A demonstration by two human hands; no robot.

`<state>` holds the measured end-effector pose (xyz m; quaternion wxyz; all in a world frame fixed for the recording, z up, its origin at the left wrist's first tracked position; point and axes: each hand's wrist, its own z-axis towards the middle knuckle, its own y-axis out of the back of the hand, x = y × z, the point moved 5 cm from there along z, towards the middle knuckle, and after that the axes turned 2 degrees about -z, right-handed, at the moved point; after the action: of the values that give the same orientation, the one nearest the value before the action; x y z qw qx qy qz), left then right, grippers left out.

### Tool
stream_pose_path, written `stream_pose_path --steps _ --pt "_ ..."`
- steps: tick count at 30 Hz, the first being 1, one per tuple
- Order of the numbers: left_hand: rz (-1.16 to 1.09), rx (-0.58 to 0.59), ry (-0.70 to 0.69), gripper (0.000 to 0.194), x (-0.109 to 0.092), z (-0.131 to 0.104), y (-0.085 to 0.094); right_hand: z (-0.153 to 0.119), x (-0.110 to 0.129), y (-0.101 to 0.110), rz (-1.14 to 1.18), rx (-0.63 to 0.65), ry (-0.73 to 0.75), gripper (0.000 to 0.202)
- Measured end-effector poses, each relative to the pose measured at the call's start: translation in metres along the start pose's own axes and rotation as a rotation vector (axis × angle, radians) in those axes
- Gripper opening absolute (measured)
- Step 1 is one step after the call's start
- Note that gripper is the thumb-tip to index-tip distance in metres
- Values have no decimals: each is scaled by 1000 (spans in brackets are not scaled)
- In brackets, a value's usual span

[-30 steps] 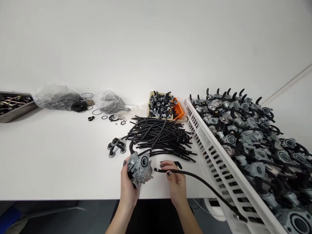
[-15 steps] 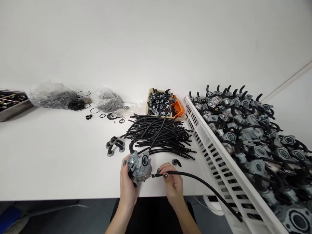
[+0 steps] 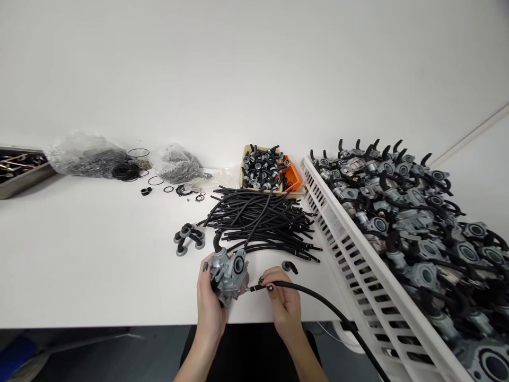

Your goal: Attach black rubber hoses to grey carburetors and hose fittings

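Observation:
My left hand [image 3: 209, 300] is closed around a grey metal carburetor [image 3: 229, 273], held above the front edge of the table. A curved black rubber elbow sticks up from its top. Between thumb and fingers, my right hand [image 3: 284, 300] pinches a black rubber hose [image 3: 314, 293] near one end. That end is at the small spout low on the carburetor's right side; whether it sits over the spout, I cannot tell. The rest of the hose arcs away to the lower right, across the white crate's side. A loose black elbow with a grey cap [image 3: 289, 267] lies just beyond my right hand.
A pile of black hoses [image 3: 258, 217] lies behind the carburetor. At right, a white slatted crate [image 3: 358, 276] holds many carburetors. Capped elbows fill a cream tray [image 3: 242, 180] beside an orange bin [image 3: 293, 175]. Several elbows [image 3: 189, 237], rubber rings and plastic bags [image 3: 175, 164] lie left.
The hose's free end has swung down and out of the frame at the bottom right. Both hands keep almost the same hold and place.

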<state>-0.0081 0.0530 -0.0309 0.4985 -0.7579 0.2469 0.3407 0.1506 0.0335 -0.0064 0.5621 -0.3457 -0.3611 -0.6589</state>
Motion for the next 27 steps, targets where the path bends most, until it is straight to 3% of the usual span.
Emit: stream_pose_path --steps 11,16,23,27 --pt "-87 -139 41 44 3 1 3 -1 6 -1 -3 63 16 18" --pt "-59 -119 56 50 5 1 4 0 6 1 22 47 29 18" --pt "-27 -145 -30 47 4 3 8 -2 12 0 23 63 94 20" --pt "46 -101 -80 51 1 3 6 -1 15 0 -15 50 101 21"
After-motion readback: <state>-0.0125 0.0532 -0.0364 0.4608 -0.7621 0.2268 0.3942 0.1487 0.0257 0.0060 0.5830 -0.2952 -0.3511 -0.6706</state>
